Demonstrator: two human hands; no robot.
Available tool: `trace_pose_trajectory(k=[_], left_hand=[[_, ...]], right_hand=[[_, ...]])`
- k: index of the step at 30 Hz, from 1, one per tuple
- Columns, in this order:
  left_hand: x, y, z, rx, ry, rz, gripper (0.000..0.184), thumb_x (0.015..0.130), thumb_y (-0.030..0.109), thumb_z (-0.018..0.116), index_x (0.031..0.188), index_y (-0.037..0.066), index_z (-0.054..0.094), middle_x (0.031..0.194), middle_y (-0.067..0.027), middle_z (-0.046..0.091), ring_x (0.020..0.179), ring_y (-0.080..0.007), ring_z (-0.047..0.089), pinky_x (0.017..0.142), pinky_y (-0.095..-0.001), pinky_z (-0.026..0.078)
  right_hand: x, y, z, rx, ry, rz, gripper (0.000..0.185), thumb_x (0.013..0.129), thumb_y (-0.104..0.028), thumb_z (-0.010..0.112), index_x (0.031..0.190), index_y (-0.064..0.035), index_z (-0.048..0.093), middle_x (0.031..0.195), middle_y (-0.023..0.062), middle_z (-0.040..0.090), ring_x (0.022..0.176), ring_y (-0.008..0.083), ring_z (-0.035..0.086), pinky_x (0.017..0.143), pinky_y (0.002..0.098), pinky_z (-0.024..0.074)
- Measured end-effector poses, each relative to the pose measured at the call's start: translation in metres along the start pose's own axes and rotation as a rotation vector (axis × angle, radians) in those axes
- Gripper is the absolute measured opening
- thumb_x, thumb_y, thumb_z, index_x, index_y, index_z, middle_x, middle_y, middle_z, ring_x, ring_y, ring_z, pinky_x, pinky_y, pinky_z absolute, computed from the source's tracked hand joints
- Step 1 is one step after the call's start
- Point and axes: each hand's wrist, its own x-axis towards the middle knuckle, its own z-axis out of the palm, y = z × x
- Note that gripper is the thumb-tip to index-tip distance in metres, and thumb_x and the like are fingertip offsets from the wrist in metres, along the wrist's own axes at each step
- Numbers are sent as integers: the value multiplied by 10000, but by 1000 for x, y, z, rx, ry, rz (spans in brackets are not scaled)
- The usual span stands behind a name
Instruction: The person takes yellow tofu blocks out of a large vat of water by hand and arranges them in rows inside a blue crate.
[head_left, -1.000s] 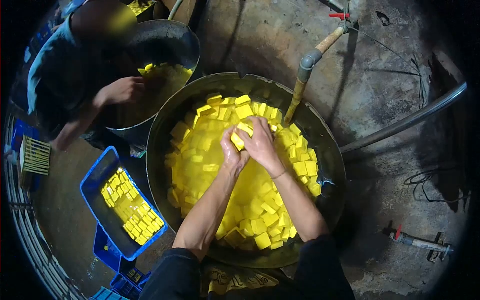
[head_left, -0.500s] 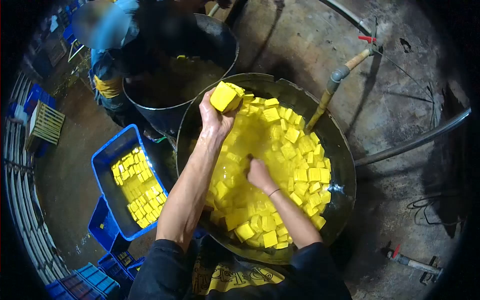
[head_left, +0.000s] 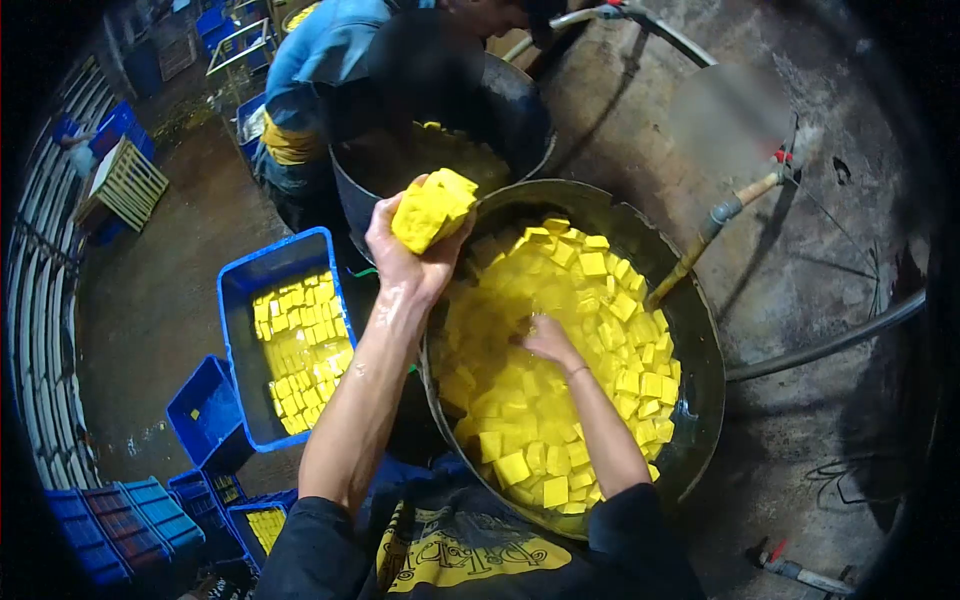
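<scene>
My left hand (head_left: 408,262) is raised over the left rim of a big round metal vat (head_left: 697,440), its fingers wrapped round a small stack of yellow tofu blocks (head_left: 432,212). Murky yellow liquid (head_left: 495,325) fills the vat's middle, with many cut tofu blocks (head_left: 628,382) heaped along its right and front sides. My right hand (head_left: 548,340) reaches into the liquid near the centre. Its fingertips are under the surface, so whatever they touch is hidden.
Left of the vat stands a blue crate (head_left: 232,340) with rows of tofu blocks in liquid. A smaller blue bin (head_left: 205,410) and stacked crates (head_left: 135,530) lie beyond. Behind, a person in a blue shirt (head_left: 330,50) bends over another vat (head_left: 545,130). A pipe (head_left: 705,240) enters my vat.
The view has shifted, so the vat sits lower and further right. My left hand, still holding tofu, is now left of the vat's rim, nearer the blue crate. My right hand remains in the liquid.
</scene>
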Motion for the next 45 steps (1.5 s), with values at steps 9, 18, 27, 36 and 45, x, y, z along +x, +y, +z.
trace_pose_trajectory(k=[9, 18, 27, 36, 45], left_hand=[[-21, 85, -83, 83, 163, 45, 392, 841, 321, 495, 1125, 67, 585, 1100, -132, 640, 1018, -298, 619, 884, -481, 499], [-60, 133, -157, 55, 289, 73, 431, 857, 360, 459, 1101, 24, 576, 1045, -141, 614, 995, -278, 598, 906, -425, 485], [-78, 207, -229, -171, 435, -44, 385, 846, 329, 481, 1086, 39, 562, 1037, -151, 617, 976, -291, 603, 900, -422, 486], [-90, 279, -396, 377, 819, -39, 645, 939, 569, 371, 1206, 3, 529, 1207, -183, 569, 1139, -305, 520, 981, -414, 406], [-178, 275, -480, 2472, 618, -45, 506, 765, 151, 562, 1236, -24, 504, 1275, -229, 493, 1261, -412, 407, 1009, -474, 378]], right_hand=[[-12, -265, -66, 692, -45, 40, 347, 732, -124, 794, 1007, 27, 644, 818, 16, 628, 769, 75, 555, 685, 231, 466], [58, -373, 55, 211, -5, -171, 342, 733, -197, 736, 964, 12, 596, 897, 160, 630, 829, 217, 622, 764, 339, 495], [110, -409, 161, -126, -40, -213, 963, 631, -363, 823, 1393, -35, 334, 1313, 252, 372, 1245, 406, 369, 1033, 448, 332], [188, -350, 330, 999, -895, 641, 402, 874, -225, 599, 1230, -51, 532, 1121, 46, 613, 1029, 149, 592, 898, 293, 496], [196, -333, 523, -154, -470, 409, 970, 621, -615, 726, 1273, 66, 500, 1208, 269, 561, 1213, 379, 487, 1015, 587, 335]])
